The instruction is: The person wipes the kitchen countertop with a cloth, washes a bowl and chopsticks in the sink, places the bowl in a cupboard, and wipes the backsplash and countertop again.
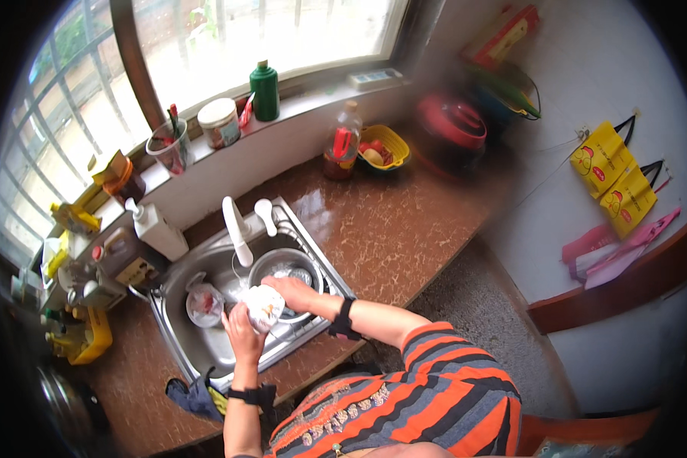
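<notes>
Both my hands are over the stainless steel sink [217,349]. My left hand [245,333] grips the near-left side of a white bowl [265,308] with an orange pattern. My right hand [293,293] holds the same bowl from its far-right side. Beneath the right hand, a metal basin [319,281] sits in the sink, partly hidden by the hand and bowl. Left of the held bowl rests a pale, round container [205,304] with something reddish in it. A white faucet [237,232] reaches over the sink from behind.
Right of the sink, the brown countertop [378,229] carries a bottle [342,143], a yellow basket [398,146] of produce and a red-lidded pot [452,123]. Left stand a pump bottle [159,229] and a brown jug [129,257]. A dark cloth [197,395] hangs at the sink's near corner.
</notes>
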